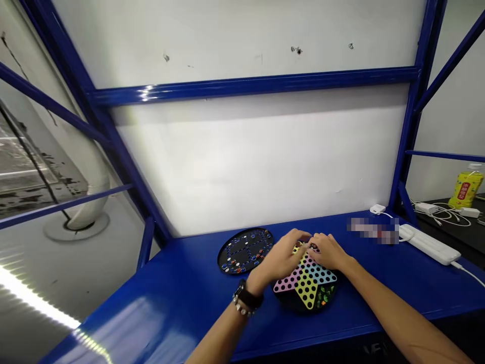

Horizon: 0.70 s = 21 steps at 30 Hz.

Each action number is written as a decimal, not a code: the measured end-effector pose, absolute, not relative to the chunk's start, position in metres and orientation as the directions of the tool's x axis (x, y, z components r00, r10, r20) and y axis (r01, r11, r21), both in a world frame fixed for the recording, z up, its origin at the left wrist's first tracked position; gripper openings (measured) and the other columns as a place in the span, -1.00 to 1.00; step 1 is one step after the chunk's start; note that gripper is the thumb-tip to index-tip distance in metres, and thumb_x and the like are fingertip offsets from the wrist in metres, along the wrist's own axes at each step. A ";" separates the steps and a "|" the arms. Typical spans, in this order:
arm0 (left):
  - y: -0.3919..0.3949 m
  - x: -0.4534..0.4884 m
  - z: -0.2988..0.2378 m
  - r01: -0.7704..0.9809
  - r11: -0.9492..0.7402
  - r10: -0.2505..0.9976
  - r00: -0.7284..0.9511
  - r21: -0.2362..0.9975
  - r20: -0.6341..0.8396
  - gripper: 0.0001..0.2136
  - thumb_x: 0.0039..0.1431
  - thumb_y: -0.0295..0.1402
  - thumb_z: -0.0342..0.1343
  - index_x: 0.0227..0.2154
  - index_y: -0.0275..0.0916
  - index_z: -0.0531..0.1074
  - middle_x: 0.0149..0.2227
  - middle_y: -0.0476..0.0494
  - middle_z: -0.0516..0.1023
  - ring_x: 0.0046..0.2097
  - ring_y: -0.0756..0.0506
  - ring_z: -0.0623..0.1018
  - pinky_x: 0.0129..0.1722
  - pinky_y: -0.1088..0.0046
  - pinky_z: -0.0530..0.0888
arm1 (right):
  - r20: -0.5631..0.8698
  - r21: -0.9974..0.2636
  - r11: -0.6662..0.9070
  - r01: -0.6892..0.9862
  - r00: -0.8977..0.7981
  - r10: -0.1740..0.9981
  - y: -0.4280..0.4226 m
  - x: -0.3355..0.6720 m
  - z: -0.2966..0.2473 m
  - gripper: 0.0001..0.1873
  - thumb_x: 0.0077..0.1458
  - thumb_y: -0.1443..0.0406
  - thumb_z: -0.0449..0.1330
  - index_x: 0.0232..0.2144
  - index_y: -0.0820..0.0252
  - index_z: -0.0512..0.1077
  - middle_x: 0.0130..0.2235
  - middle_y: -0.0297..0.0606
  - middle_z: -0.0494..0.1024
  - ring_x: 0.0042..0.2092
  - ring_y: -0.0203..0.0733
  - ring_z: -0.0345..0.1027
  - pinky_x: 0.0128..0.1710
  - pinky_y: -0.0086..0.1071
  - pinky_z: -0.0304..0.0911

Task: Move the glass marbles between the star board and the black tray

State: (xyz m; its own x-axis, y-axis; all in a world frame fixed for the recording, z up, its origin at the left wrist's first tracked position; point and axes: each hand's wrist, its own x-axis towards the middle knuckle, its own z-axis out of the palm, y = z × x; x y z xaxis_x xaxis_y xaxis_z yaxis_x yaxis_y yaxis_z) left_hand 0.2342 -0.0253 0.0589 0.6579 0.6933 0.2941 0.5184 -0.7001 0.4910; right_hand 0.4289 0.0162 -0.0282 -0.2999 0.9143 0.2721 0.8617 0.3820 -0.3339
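Note:
A star-patterned Chinese checkers board (305, 283), with pink, yellow and light blue points full of dark holes, lies on the blue tabletop. Its black round base shows around the star, and small green and orange pieces (325, 296) sit in the lower right recess. My left hand (282, 255), with a dark watch and a beaded bracelet at the wrist, reaches over the board's upper left. A gap shows between its thumb and fingers. My right hand (329, 251) is at the far edge, fingers bent together, their tips close to the left fingertips. Whatever lies between the right fingers is hidden.
To the left lies a black round game board (244, 251) with red, white and blue pieces. A white power strip (430, 244) and a white adapter (378, 209) are at the right. Blue frame posts (131, 177) bound the table (182, 293); a yellow bottle (466, 188) stands beyond.

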 end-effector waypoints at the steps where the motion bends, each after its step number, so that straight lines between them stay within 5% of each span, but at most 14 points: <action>1: -0.009 0.229 0.045 0.661 -0.626 0.777 0.577 0.415 0.252 -0.71 0.36 -0.31 -0.13 0.00 -0.19 0.43 -0.02 -0.19 0.50 0.01 -0.15 0.47 0.04 0.25 0.43 | 0.280 -0.325 0.381 0.866 -0.297 0.913 0.015 0.427 -0.027 -0.80 0.21 0.18 0.08 -0.27 0.11 0.46 -0.20 -0.21 0.51 -0.11 -0.07 0.34 -0.07 -0.20 0.09; 4: 0.028 0.216 0.006 0.840 -0.520 0.851 0.493 0.158 0.179 -0.70 0.31 -0.39 -0.12 0.00 -0.23 0.42 -0.05 -0.21 0.49 -0.03 -0.16 0.48 0.01 0.26 0.42 | 0.291 -0.299 0.385 0.873 -0.300 0.908 0.013 0.425 -0.022 -0.77 0.24 0.19 0.04 -0.30 0.15 0.44 -0.22 -0.20 0.50 -0.12 -0.09 0.34 -0.08 -0.20 0.08; 9: 0.032 0.219 -0.014 0.840 -0.529 0.792 0.541 -0.125 0.283 -0.71 0.34 -0.33 -0.17 -0.07 -0.19 0.43 -0.07 -0.23 0.45 -0.07 -0.19 0.44 -0.14 0.27 0.40 | 0.300 -0.289 0.357 0.888 -0.270 0.915 0.012 0.428 -0.020 -0.74 0.26 0.18 0.02 -0.35 0.14 0.44 -0.26 -0.22 0.49 -0.15 -0.11 0.32 -0.11 -0.22 0.06; 21: 0.038 0.225 -0.009 0.770 -0.615 0.756 0.637 -0.170 0.154 -0.70 0.38 -0.27 -0.24 -0.16 -0.25 0.38 -0.13 -0.25 0.43 -0.19 -0.15 0.48 -0.20 0.30 0.44 | 0.270 -0.366 0.339 0.867 -0.249 0.930 0.015 0.433 -0.021 -0.73 0.24 0.15 0.03 -0.37 0.12 0.44 -0.28 -0.25 0.48 -0.16 -0.12 0.32 -0.13 -0.23 0.05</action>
